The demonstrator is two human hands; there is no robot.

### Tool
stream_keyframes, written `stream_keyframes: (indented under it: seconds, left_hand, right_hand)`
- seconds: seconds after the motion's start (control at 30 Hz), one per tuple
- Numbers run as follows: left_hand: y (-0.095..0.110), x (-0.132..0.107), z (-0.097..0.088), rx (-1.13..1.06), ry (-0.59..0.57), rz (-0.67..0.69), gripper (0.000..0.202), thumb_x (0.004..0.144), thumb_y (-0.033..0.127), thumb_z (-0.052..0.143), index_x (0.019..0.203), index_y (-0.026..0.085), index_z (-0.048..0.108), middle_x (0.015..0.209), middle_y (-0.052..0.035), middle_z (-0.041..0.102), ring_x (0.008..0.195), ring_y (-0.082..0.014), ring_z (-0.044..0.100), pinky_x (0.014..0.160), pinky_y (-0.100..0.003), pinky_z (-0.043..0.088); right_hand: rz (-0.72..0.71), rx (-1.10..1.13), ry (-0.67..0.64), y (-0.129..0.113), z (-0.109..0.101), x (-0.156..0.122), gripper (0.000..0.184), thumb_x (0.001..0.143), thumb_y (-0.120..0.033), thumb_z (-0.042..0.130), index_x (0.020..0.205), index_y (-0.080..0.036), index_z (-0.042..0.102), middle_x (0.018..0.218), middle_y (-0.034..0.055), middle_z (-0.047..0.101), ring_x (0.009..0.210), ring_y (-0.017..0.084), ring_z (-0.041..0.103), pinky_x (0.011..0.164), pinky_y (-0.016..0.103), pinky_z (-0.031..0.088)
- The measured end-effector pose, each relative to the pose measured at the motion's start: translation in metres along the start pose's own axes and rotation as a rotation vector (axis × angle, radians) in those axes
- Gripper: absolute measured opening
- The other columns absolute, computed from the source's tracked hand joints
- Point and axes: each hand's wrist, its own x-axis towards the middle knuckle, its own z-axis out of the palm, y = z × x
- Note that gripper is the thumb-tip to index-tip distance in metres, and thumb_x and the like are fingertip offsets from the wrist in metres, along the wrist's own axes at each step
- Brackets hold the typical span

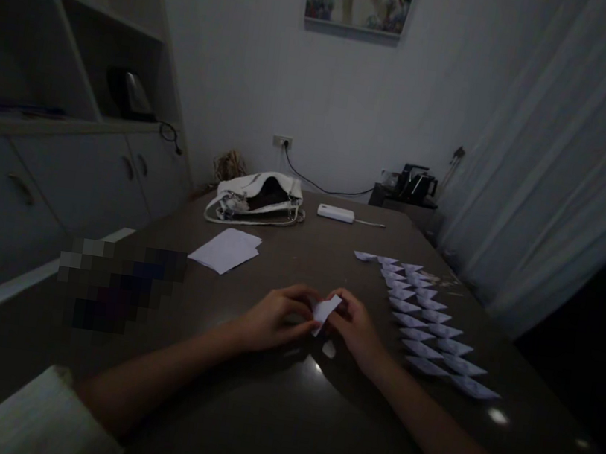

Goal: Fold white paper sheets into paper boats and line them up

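Left hand (279, 319) and right hand (353, 330) both pinching paper (326, 311), nearer than bag (249, 188) and right of it. Risks: uneven fingertip pressure could skew the crease; tugging could tear it. Right hand drifting outward could knock boats (416, 335), further right of bag, nearer. No brands, labels or writing readable.

Dim all over, the right edge lost in black! Small glare spots gleam off the glossy table (255, 408), faint shadows pool mid-surface, and coarse pixel blocks smother a patch at left.
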Motion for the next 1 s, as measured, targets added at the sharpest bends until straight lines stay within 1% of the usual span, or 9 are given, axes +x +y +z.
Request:
stream_keyframes:
  seconds: [0.1,0.17,0.27,0.37,0.53,0.7,0.83,0.93,1.0]
  left_hand:
    - [-0.001,0.002,-0.003,-0.040,0.040,-0.038,0.013,0.083,0.024,0.057,0.081,0.014,0.065,0.106,-0.0087,0.061,0.097,-0.0170,0.059,0.086,-0.029,0.046]
    - [-0.003,0.003,-0.004,-0.104,0.076,-0.102,0.012,0.081,0.025,0.061,0.085,0.014,0.064,0.101,-0.0080,0.063,0.090,-0.0166,0.060,0.081,-0.029,0.047]
    - [-0.006,0.003,-0.004,-0.245,0.105,-0.213,0.026,0.078,0.028,0.064,0.099,0.013,0.061,0.096,-0.0079,0.065,0.082,-0.0161,0.061,0.075,-0.028,0.049]
    - [-0.006,0.003,-0.002,-0.326,0.069,-0.278,0.031,0.078,0.029,0.064,0.105,0.013,0.063,0.095,-0.0079,0.066,0.083,-0.0166,0.061,0.077,-0.029,0.049]
    - [-0.003,0.004,0.000,-0.400,0.033,-0.327,0.026,0.075,0.026,0.067,0.098,0.014,0.067,0.097,-0.0080,0.068,0.090,-0.0192,0.062,0.081,-0.031,0.047]
    - [-0.004,0.003,0.002,-0.568,0.020,-0.423,0.022,0.073,0.026,0.068,0.091,0.012,0.069,0.088,-0.0078,0.069,0.082,-0.0188,0.064,0.074,-0.030,0.048]
    - [-0.008,0.005,0.002,-0.672,0.077,-0.479,0.023,0.072,0.032,0.069,0.081,0.010,0.068,0.077,-0.0059,0.069,0.070,-0.0152,0.062,0.066,-0.026,0.047]
    - [-0.013,0.007,0.001,-0.673,0.171,-0.557,0.029,0.070,0.038,0.069,0.075,0.010,0.065,0.066,-0.0027,0.064,0.059,-0.0112,0.057,0.057,-0.021,0.042]
    - [-0.015,0.008,0.000,-0.634,0.232,-0.602,0.032,0.070,0.041,0.069,0.073,0.010,0.063,0.062,-0.0004,0.061,0.054,-0.0090,0.053,0.052,-0.019,0.038]
  right_hand:
    - [0.017,0.067,-0.010,0.000,-0.002,0.001,0.023,0.068,-0.028,0.069,0.079,-0.019,0.050,0.065,-0.0045,0.057,0.052,0.009,0.052,0.048,0.019,0.039]
    - [0.042,0.122,-0.013,0.000,-0.003,0.001,0.026,0.067,-0.029,0.070,0.081,-0.019,0.050,0.067,-0.0039,0.059,0.054,0.009,0.054,0.049,0.019,0.040]
    - [0.089,0.164,-0.043,-0.001,-0.004,0.000,0.032,0.065,-0.030,0.072,0.086,-0.020,0.050,0.072,-0.0027,0.062,0.056,0.011,0.057,0.050,0.020,0.042]
    - [0.100,0.159,-0.086,0.000,-0.004,0.000,0.035,0.065,-0.027,0.071,0.092,-0.021,0.050,0.072,-0.0025,0.063,0.055,0.010,0.057,0.049,0.019,0.041]
    - [0.091,0.071,-0.100,0.005,-0.005,0.001,0.032,0.065,-0.017,0.064,0.094,-0.021,0.050,0.066,-0.0048,0.061,0.049,0.008,0.054,0.046,0.019,0.041]
    - [0.054,-0.065,-0.131,0.006,-0.005,0.002,0.031,0.062,-0.010,0.056,0.090,-0.021,0.052,0.055,-0.0083,0.053,0.043,0.008,0.048,0.043,0.019,0.037]
    - [0.025,-0.059,-0.130,0.001,-0.003,0.002,0.023,0.068,-0.022,0.061,0.088,-0.021,0.052,0.064,-0.0043,0.056,0.048,0.009,0.050,0.045,0.020,0.038]
    - [-0.062,-0.058,-0.034,-0.003,-0.004,0.001,0.025,0.072,-0.035,0.064,0.087,-0.021,0.051,0.079,0.0000,0.057,0.058,0.011,0.053,0.047,0.021,0.041]
    - [-0.148,-0.120,0.034,-0.006,-0.005,0.001,0.022,0.075,-0.037,0.062,0.084,-0.020,0.053,0.084,0.0016,0.055,0.067,0.012,0.054,0.051,0.021,0.042]
